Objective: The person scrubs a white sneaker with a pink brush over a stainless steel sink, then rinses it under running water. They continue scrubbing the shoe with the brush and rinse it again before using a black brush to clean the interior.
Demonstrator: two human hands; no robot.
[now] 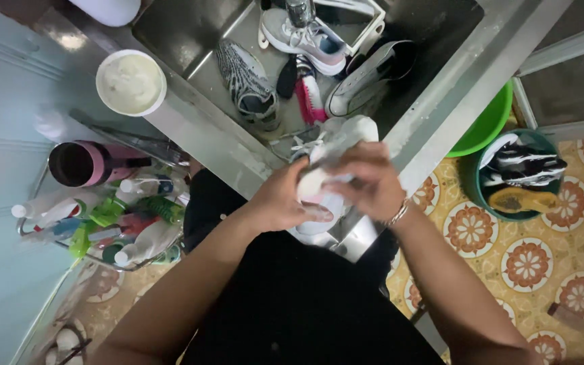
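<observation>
**Both hands on a white sneaker at the edge of the steel sink**

Head view, the only one here. Left hand [285, 199] is wrapped around the heel end of a white sneaker [336, 152], and the right hand [366, 179] is curled over the top of it, fingers bent like it's rubbing or working on the upper. Bit of motion blur, so I can't tell if there's a cloth or sponge under the right palm. The shoe sits over the near rim of the sink [434, 115].

Looks to me like the hand-scrubbing stage. The pink brush [309, 98] lies untouched just beyond the hands, between a grey patterned sneaker [248, 84] and a white one with dark lining [366, 81].

Packages: far out past the left hand there's a round white tub [131, 82] of pale paste on the sink ledge, and nearer the left elbow a wire rack [113, 216] crammed with green, white and red bottles. Past the right hand, a green bucket [518, 176] holds more shoes.
</observation>
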